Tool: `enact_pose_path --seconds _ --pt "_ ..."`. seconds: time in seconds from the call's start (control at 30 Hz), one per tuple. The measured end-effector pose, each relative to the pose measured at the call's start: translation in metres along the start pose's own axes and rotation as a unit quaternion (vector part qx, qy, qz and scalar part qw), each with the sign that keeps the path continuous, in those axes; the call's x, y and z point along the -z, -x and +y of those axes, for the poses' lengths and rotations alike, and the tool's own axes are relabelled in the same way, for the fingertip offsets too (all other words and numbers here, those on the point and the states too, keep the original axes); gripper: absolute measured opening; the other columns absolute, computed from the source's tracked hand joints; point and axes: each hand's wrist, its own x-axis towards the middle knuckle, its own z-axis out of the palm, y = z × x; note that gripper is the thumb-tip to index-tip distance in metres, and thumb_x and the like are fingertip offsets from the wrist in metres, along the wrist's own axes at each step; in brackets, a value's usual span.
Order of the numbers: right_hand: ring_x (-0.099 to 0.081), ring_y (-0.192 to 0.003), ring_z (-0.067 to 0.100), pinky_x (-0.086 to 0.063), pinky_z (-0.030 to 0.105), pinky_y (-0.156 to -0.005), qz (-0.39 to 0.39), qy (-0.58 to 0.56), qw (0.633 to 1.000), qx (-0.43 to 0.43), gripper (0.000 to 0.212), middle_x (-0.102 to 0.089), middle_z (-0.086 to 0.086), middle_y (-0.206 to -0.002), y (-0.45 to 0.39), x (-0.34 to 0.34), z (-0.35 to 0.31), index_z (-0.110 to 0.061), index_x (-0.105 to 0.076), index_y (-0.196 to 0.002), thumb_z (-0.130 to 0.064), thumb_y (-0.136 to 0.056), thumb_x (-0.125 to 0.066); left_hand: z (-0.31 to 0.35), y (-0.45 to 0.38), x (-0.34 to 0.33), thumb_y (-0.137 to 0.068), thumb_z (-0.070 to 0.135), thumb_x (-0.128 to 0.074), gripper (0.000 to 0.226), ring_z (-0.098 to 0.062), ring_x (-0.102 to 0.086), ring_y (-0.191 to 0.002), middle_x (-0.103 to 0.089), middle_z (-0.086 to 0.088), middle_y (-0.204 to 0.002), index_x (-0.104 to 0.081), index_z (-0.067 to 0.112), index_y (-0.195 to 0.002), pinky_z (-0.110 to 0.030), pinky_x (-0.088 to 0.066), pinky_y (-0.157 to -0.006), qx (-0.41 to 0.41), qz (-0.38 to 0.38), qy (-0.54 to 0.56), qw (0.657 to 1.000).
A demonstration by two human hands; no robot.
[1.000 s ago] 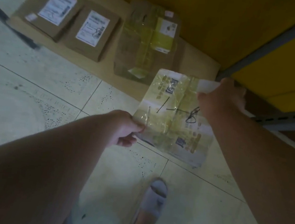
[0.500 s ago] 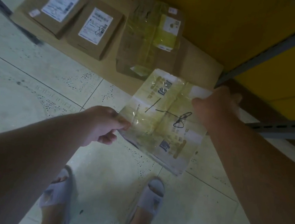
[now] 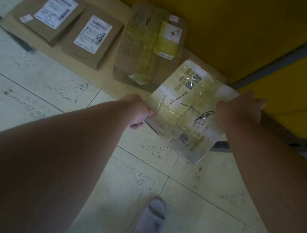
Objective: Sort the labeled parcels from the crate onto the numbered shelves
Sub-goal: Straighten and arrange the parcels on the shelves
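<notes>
Head view: a tape-wrapped parcel (image 3: 190, 111) is gripped at opposite edges by left hand (image 3: 139, 112) and right hand (image 3: 240, 111), above the low shelf (image 3: 103, 79); judged light, stiff, slippery, best held by edges.

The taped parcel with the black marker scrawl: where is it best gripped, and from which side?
By its two opposite side edges, as now: left hand pinching one, right hand the other. The taped parcel is flat, wide and glossy, so probably a single-edge grip would let it sag or slip.

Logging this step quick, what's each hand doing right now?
Left hand: gripping the taped parcel's left edge.
Right hand: gripping the same parcel's right edge.
</notes>
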Motion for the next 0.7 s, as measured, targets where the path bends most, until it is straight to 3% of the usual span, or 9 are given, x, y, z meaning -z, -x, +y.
enact_pose_path --seconds 0.1,0.23,0.33,0.43,0.5,0.6,0.7 --pt "-0.055 -0.105 0.040 -0.040 0.038 -0.075 -0.013 -0.034 0.999 0.039 0.059 -0.025 0.021 -0.150 -0.012 -0.012 -0.005 -0.011 -0.033 -0.147 -0.023 -0.095 -0.058 -0.011 0.006 -0.002 -0.089 0.021 -0.073 0.035 -0.018 -0.068 -0.073 -0.070 -0.009 -0.101 -0.063 0.011 -0.121 -0.030 -0.061 -0.066 -0.006 0.033 0.040 0.999" --pt "-0.055 -0.110 0.035 -0.042 0.037 -0.080 -0.016 -0.045 0.995 0.091 0.061 -0.032 0.019 -0.149 -0.019 -0.027 -0.017 -0.012 -0.033 -0.147 -0.025 -0.093 -0.059 -0.024 0.012 -0.002 -0.084 0.018 -0.079 0.019 -0.020 -0.069 -0.067 -0.072 -0.012 -0.088 -0.064 0.014 -0.094 -0.038 -0.064 -0.069 0.002 0.045 0.104 0.994" --pt "-0.055 -0.113 0.037 -0.047 0.039 -0.086 -0.029 -0.032 0.995 0.087 0.066 -0.031 0.021 -0.150 -0.024 -0.036 -0.016 -0.013 -0.029 -0.150 -0.025 -0.093 -0.060 -0.023 0.012 -0.010 -0.081 0.019 -0.082 0.018 -0.021 -0.069 -0.062 -0.073 -0.012 -0.081 -0.065 0.015 -0.088 -0.038 -0.063 -0.067 0.001 0.060 0.136 0.989" --pt "-0.049 -0.123 0.037 -0.049 0.047 -0.097 -0.035 -0.002 0.995 0.098 0.061 -0.035 0.020 -0.149 -0.036 -0.037 -0.009 -0.010 -0.031 -0.149 -0.027 -0.097 -0.057 -0.013 0.010 -0.019 -0.090 0.020 -0.073 0.018 -0.025 -0.074 -0.074 -0.073 -0.012 -0.079 -0.061 0.021 -0.078 -0.041 -0.064 -0.073 -0.024 0.071 0.153 0.985" --pt "-0.050 -0.123 0.034 -0.047 0.043 -0.099 -0.031 0.000 0.994 0.101 0.049 -0.045 0.014 -0.144 -0.048 -0.034 -0.004 -0.013 -0.042 -0.143 -0.027 -0.098 -0.054 -0.002 0.005 -0.025 -0.095 0.021 -0.068 0.021 -0.023 -0.074 -0.076 -0.072 -0.011 -0.080 -0.059 0.022 -0.076 -0.039 -0.063 -0.074 -0.034 0.074 0.180 0.980" --pt "-0.057 -0.112 0.032 -0.051 0.041 -0.084 -0.015 -0.050 0.995 0.082 0.043 -0.054 0.012 -0.134 -0.058 -0.031 -0.006 -0.021 -0.048 -0.137 -0.027 -0.095 -0.056 0.013 -0.008 -0.030 -0.097 0.023 -0.066 0.007 -0.017 -0.070 -0.068 -0.069 -0.009 -0.079 -0.064 0.018 -0.093 -0.038 -0.063 -0.075 -0.038 0.090 0.223 0.970" --pt "-0.058 -0.081 0.025 -0.039 0.030 -0.053 -0.016 -0.056 0.993 0.103 0.040 -0.053 0.016 -0.133 -0.063 -0.036 -0.013 -0.022 -0.051 -0.135 -0.026 -0.095 -0.056 0.023 -0.021 -0.033 -0.098 0.021 -0.063 0.018 -0.021 -0.069 -0.071 -0.067 -0.008 -0.075 -0.057 0.022 -0.081 -0.044 -0.062 -0.084 -0.044 0.097 0.243 0.964"
